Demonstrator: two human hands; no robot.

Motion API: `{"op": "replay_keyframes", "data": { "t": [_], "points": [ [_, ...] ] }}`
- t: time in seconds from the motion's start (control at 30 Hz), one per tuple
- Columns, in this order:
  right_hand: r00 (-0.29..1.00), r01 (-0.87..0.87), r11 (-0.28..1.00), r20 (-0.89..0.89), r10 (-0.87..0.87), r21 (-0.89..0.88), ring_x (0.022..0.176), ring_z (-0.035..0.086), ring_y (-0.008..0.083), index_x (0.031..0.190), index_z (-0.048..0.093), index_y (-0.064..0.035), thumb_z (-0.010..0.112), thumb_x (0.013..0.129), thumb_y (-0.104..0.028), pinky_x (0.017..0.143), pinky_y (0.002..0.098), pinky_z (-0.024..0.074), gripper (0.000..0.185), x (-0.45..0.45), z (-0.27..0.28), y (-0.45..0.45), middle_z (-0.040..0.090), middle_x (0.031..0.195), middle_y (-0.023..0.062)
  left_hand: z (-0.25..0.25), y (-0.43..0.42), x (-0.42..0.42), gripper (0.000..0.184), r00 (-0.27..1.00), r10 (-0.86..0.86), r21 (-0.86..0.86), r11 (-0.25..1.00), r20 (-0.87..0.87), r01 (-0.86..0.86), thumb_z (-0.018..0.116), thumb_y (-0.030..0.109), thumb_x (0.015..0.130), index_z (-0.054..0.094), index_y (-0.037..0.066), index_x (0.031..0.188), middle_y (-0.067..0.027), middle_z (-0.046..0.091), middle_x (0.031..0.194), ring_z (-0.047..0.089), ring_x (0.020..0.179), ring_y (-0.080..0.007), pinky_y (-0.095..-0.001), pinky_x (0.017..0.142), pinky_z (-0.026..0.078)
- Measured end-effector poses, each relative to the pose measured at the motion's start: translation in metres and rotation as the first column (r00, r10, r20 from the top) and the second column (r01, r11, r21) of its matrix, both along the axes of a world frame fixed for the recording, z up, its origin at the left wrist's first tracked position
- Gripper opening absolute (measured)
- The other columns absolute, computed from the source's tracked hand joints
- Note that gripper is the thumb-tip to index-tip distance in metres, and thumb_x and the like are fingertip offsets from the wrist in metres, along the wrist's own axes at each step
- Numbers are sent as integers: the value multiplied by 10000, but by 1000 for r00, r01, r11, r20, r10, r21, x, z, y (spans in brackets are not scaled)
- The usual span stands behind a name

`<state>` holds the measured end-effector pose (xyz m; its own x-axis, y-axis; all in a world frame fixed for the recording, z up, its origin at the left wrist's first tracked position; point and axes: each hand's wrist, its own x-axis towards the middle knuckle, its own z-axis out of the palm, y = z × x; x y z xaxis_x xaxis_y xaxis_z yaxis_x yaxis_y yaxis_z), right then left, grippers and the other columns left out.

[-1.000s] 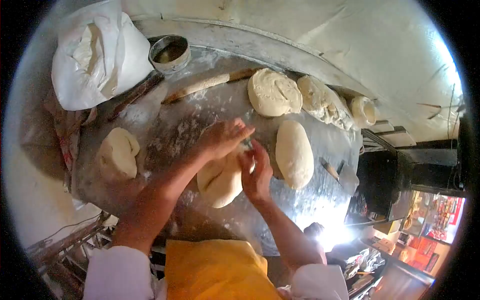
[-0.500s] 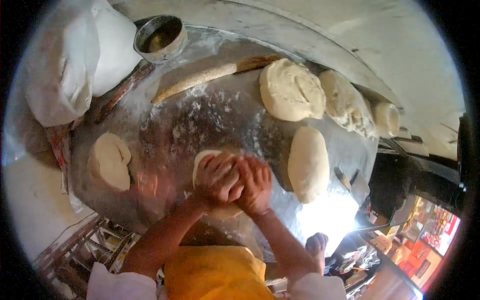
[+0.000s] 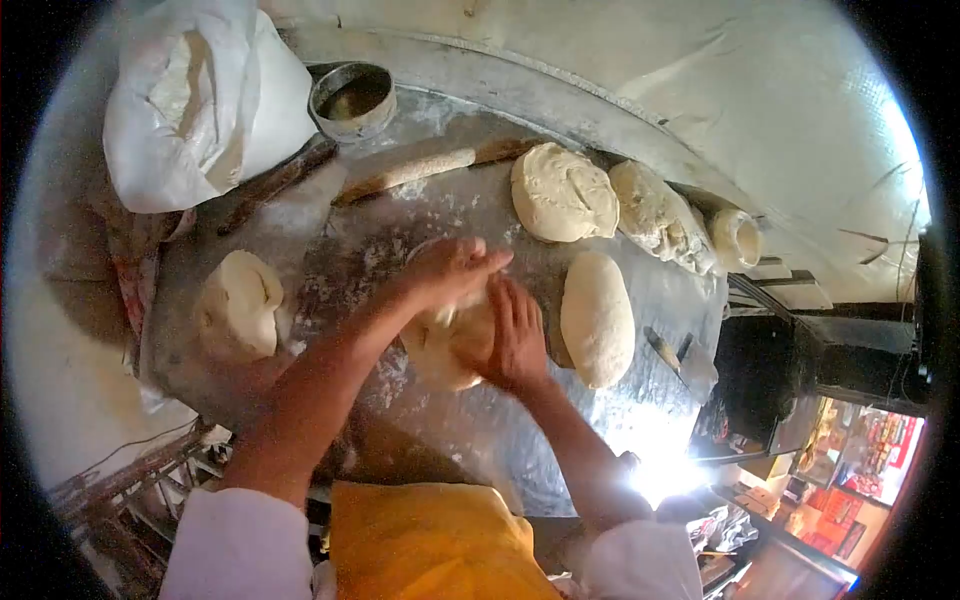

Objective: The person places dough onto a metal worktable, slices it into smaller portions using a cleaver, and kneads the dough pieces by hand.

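Note:
A pale dough piece lies on the floured table in front of me, partly covered by both hands. At its far side is my left hand, its fingers bent together round dough. My right hand rests on the dough's right side, with its fingers stretched out. Just right of that hand lies a smooth oval dough. Another folded dough piece sits at the left, beyond my left forearm.
Along the back are a white sack, a metal bowl, a floury rolling stick, a round dough mass, a lumpy dough and a small pot. A scraper lies at the right.
Half a second ago both hands were pressed together on the dough, nearer to me. They now stand farther forward and apart, and more of the dough shows. The camera view has shifted too.

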<state>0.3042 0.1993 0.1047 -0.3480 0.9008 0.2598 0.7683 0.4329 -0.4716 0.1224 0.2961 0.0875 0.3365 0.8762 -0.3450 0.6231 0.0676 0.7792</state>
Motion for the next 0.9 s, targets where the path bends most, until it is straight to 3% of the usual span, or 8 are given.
{"op": "replay_keyframes", "data": {
  "t": [0.07, 0.13, 0.2, 0.3, 0.6, 0.77, 0.8, 0.9],
  "points": [
    [998, -52, 993, -36, 49, -103, 1274, 554, 447, 1490, 462, 4, 897, 740, -379, 1067, 556, 452, 948, 3, 40, -57, 559, 1410, 244, 46, -59, -15, 537, 991, -66, 296, 950, -115, 98, 613, 592, 985, 698, 75, 1100, -214, 698, 1078, 669, 1053, -377, -531, 982, 474],
    [998, 58, 984, -11, -61, -167, 1256, 570, 424, 1466, 496, -1, 878, 769, -371, 1076, 555, 439, 877, -12, 53, -90, 582, 1377, 234, 42, -128, -15, 404, 999, 44, 533, 846, -13, -30, 624, 398, 992, 661, 91, 1252, -161, 688, 1184, 642, 1119, -379, -547, 1019, 434],
    [984, 17, 1000, 180, -20, 19, 1270, 590, 377, 1353, 622, -35, 723, 910, -351, 1093, 566, 417, 554, -23, 26, -103, 630, 1361, 174, -3, -196, -5, 404, 975, 195, 673, 708, 108, -216, 557, 366, 1027, 647, 109, 1326, -120, 682, 1277, 628, 1174, -356, -535, 1017, 420],
    [981, 45, 989, 179, -70, 140, 1285, 596, 352, 1292, 675, -54, 609, 982, -322, 1109, 577, 397, 415, -25, -25, -94, 652, 1358, 140, -8, -179, -3, 476, 973, 231, 774, 613, 16, -159, 474, 438, 1049, 654, 101, 1334, -122, 695, 1259, 637, 1169, -338, -519, 1002, 429],
    [1000, -9, 1000, 25, 10, -28, 1023, 634, 372, 1267, 645, -12, 668, 845, -348, 894, 536, 485, 540, -5, -63, 95, 651, 1188, 183, -29, 4, 1, 370, 988, 149, 798, 600, -46, -53, 567, 323, 975, 698, 101, 1241, -113, 710, 1190, 634, 1162, -349, -546, 1026, 424],
    [997, -6, 990, 72, 16, -139, 1129, 626, 418, 1330, 609, 30, 709, 847, -409, 1052, 532, 479, 661, -3, -58, 133, 659, 1215, 206, -44, 48, 18, 367, 980, 197, 635, 757, 1, -153, 633, 399, 972, 715, 64, 1096, -184, 729, 1025, 673, 1053, -398, -578, 1031, 431],
    [987, 119, 942, 140, -78, -314, 1252, 569, 422, 1389, 562, 35, 743, 836, -446, 1137, 551, 410, 755, -9, -46, 119, 613, 1344, 214, -34, 34, 19, 367, 981, 193, 639, 754, 5, -152, 633, 399, 972, 715, 64, 1096, -184, 729, 1025, 673, 1053, -398, -578, 1031, 431],
    [983, 24, 991, 186, 1, -132, 1312, 517, 413, 1464, 493, 25, 782, 804, -505, 1159, 565, 365, 894, -6, -5, 45, 562, 1423, 222, 19, 1, 16, 463, 983, 169, 329, 935, -78, -135, 657, 514, 961, 710, 59, 1024, -195, 723, 929, 681, 977, -410, -585, 1027, 427]
  ]
}}
